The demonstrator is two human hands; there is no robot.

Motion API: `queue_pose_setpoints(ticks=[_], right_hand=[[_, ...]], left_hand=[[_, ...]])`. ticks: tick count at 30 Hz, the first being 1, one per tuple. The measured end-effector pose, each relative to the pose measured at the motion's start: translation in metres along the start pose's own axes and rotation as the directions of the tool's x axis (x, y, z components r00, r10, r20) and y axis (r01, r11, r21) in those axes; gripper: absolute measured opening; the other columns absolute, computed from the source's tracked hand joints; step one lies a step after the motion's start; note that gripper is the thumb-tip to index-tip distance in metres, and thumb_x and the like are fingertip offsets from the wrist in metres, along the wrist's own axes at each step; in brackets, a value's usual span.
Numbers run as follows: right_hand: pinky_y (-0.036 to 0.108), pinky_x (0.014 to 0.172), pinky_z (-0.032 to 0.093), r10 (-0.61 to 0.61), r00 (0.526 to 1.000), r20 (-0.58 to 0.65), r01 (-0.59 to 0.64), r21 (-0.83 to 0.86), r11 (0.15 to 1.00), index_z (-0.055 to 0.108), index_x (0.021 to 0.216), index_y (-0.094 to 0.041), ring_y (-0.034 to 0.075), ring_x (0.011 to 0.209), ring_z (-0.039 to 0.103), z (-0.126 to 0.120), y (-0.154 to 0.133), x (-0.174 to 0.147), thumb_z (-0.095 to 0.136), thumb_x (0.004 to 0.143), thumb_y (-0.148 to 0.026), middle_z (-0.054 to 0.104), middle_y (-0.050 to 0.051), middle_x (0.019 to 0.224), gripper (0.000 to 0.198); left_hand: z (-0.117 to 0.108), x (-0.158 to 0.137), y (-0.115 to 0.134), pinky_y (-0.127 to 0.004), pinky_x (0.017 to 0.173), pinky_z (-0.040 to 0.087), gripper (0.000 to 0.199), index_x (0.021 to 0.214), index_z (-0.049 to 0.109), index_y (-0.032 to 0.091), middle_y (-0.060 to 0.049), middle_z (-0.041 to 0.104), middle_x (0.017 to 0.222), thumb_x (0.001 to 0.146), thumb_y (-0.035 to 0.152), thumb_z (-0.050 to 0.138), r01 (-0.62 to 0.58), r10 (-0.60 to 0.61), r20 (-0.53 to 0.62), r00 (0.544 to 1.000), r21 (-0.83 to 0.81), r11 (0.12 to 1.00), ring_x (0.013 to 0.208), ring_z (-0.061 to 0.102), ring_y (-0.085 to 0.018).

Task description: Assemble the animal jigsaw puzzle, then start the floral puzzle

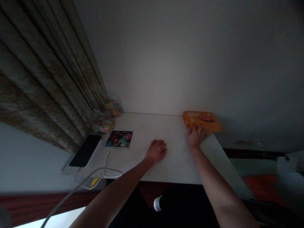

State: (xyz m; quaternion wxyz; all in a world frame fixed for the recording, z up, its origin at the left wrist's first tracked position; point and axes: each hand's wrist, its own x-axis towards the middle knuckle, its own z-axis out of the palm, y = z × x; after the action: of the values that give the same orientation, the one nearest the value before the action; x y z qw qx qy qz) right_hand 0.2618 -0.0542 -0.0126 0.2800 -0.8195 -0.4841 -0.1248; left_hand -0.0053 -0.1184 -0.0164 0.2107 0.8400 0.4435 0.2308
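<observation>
My left hand point(156, 151) lies on the white tabletop point(147, 126), fingers slightly bent and apart, holding nothing. At the back right, my right hand point(196, 136) is closed at the near edge of an orange cardboard box point(204, 122) with a dark pink picture and pale lettering. The grip is partly hidden in the dim light. That box lies flat near the wall, its right end reaching past the table's edge. Left of my left hand is a card with a colourful floral picture point(119, 139), lying flat.
Two clear bags of small colourful pieces, a nearer bag point(103, 124) and a farther bag point(114, 108), sit by the curtain point(52, 63). A dark-screened phone point(85, 151) lies at the left edge. A white cable point(95, 171) loops over the front left edge. The wall point(161, 63) stands behind.
</observation>
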Motion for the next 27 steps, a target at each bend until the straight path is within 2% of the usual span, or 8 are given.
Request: queue_pose_setpoints(ticks=[4, 9, 12, 17, 19, 21, 25, 27], right_hand=[[0.061, 0.107, 0.023, -0.155, 0.988, 0.025, 0.155, 0.008, 0.988, 0.072, 0.125, -0.018, 0.035, 0.123, 0.048, -0.019, 0.013, 0.007, 0.038, 0.1, -0.022, 0.066, 0.02, 0.128, 0.043], [0.046, 0.09, 0.037, -0.377, 0.921, 0.099, 0.377, 0.019, 0.926, 0.075, 0.116, -0.017, 0.031, 0.102, 0.054, -0.057, 0.027, 0.01, 0.042, 0.101, -0.023, 0.073, 0.016, 0.107, 0.037], [0.041, 0.082, 0.041, -0.499, 0.865, 0.052, 0.497, 0.047, 0.867, 0.075, 0.113, -0.017, 0.03, 0.095, 0.055, -0.081, 0.028, -0.002, 0.042, 0.102, -0.025, 0.074, 0.014, 0.101, 0.036], [0.041, 0.083, 0.044, -0.595, 0.803, -0.008, 0.593, 0.102, 0.799, 0.075, 0.107, -0.019, 0.029, 0.092, 0.056, -0.11, 0.022, -0.029, 0.044, 0.103, -0.029, 0.074, 0.012, 0.097, 0.034], [0.041, 0.083, 0.045, -0.601, 0.799, -0.014, 0.597, 0.138, 0.791, 0.075, 0.105, -0.019, 0.029, 0.092, 0.056, -0.115, 0.02, -0.036, 0.046, 0.104, -0.032, 0.074, 0.011, 0.098, 0.033], [0.041, 0.084, 0.046, -0.595, 0.804, -0.02, 0.589, 0.169, 0.79, 0.075, 0.105, -0.019, 0.029, 0.092, 0.057, -0.117, 0.021, -0.04, 0.046, 0.104, -0.034, 0.074, 0.012, 0.099, 0.033], [0.042, 0.087, 0.046, -0.587, 0.809, -0.032, 0.579, 0.219, 0.785, 0.074, 0.106, -0.019, 0.029, 0.094, 0.059, -0.112, 0.025, -0.041, 0.046, 0.104, -0.035, 0.074, 0.012, 0.102, 0.032], [0.043, 0.088, 0.047, -0.564, 0.824, -0.043, 0.559, 0.218, 0.8, 0.074, 0.106, -0.018, 0.029, 0.096, 0.06, -0.108, 0.027, -0.039, 0.046, 0.103, -0.035, 0.073, 0.014, 0.103, 0.032]], left_hand=[[0.001, 0.001, 0.0, -0.051, 0.124, 0.03, 0.03, 0.122, 0.07, 0.019, -0.014, 0.066, 0.135, 0.097, 0.023, 0.055, -0.001, 0.001, -0.002, 1.0, 0.004, 1.0, 0.133, 0.057, -0.027], [-0.001, 0.002, 0.002, -0.05, 0.123, 0.032, 0.031, 0.124, 0.069, 0.017, -0.014, 0.065, 0.137, 0.097, 0.02, 0.055, -0.005, 0.003, 0.018, 1.0, 0.083, 0.997, 0.133, 0.057, -0.027], [-0.001, 0.003, 0.003, -0.048, 0.121, 0.036, 0.03, 0.122, 0.069, 0.018, -0.011, 0.067, 0.134, 0.097, 0.019, 0.054, 0.001, -0.002, 0.008, 1.0, 0.122, 0.993, 0.129, 0.059, -0.025], [-0.009, -0.001, 0.005, -0.045, 0.117, 0.041, 0.035, 0.126, 0.067, 0.02, -0.011, 0.066, 0.136, 0.093, 0.014, 0.056, 0.119, -0.096, -0.161, 0.982, 0.143, 0.983, 0.128, 0.06, -0.023], [-0.022, -0.008, 0.002, -0.05, 0.122, 0.034, 0.039, 0.13, 0.064, 0.021, -0.012, 0.063, 0.141, 0.092, 0.014, 0.056, 0.22, -0.165, -0.28, 0.946, 0.18, 0.959, 0.133, 0.056, -0.025], [-0.044, -0.019, -0.004, -0.056, 0.125, 0.025, 0.044, 0.135, 0.061, 0.021, -0.013, 0.057, 0.147, 0.092, 0.016, 0.056, 0.339, -0.227, -0.405, 0.886, 0.232, 0.912, 0.139, 0.051, -0.027], [-0.1, -0.056, -0.027, -0.067, 0.123, 0.015, 0.05, 0.141, 0.057, 0.017, -0.018, 0.047, 0.156, 0.091, 0.021, 0.055, 0.602, -0.34, -0.604, 0.721, 0.301, 0.74, 0.146, 0.04, -0.035], [-0.124, -0.078, -0.039, -0.072, 0.121, 0.013, 0.054, 0.144, 0.054, 0.013, -0.022, 0.044, 0.157, 0.091, 0.024, 0.055, 0.685, -0.376, -0.645, 0.666, 0.327, 0.652, 0.148, 0.036, -0.038]])
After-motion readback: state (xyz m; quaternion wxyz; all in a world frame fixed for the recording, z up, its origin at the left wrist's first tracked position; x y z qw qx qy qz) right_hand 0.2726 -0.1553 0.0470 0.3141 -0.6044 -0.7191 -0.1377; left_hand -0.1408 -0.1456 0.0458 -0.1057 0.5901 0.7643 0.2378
